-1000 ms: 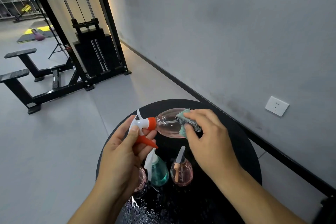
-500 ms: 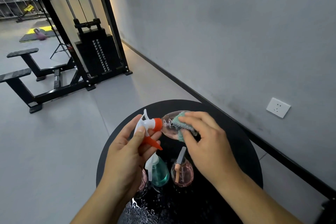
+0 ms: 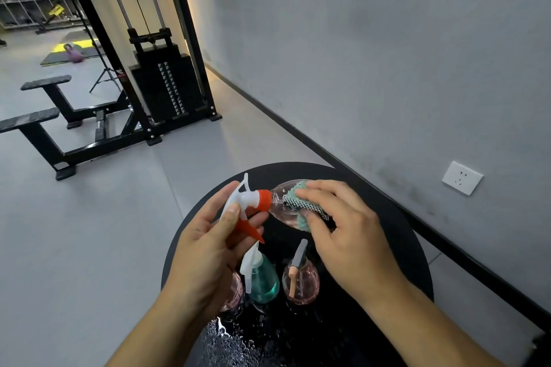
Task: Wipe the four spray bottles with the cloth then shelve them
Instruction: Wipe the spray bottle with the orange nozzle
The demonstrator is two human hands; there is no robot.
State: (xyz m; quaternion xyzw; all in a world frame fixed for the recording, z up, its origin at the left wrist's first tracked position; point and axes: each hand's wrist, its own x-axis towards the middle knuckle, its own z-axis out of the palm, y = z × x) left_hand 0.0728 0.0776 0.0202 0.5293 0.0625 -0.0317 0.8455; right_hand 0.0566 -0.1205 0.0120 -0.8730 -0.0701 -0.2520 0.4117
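At frame centre, the left hand gripped the white-and-orange trigger head of a pink spray bottle held sideways above the round black table. The right hand pinched a teal cloth against the bottle body. Three other bottles stood upright on the table at lower centre: a teal bottle, a pink bottle, and a partly hidden bottle.

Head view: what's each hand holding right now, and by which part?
Left hand holds the pink spray bottle by its white-and-orange trigger head, bottle tipped sideways. Right hand grips the teal cloth, pressed against the bottle's body.
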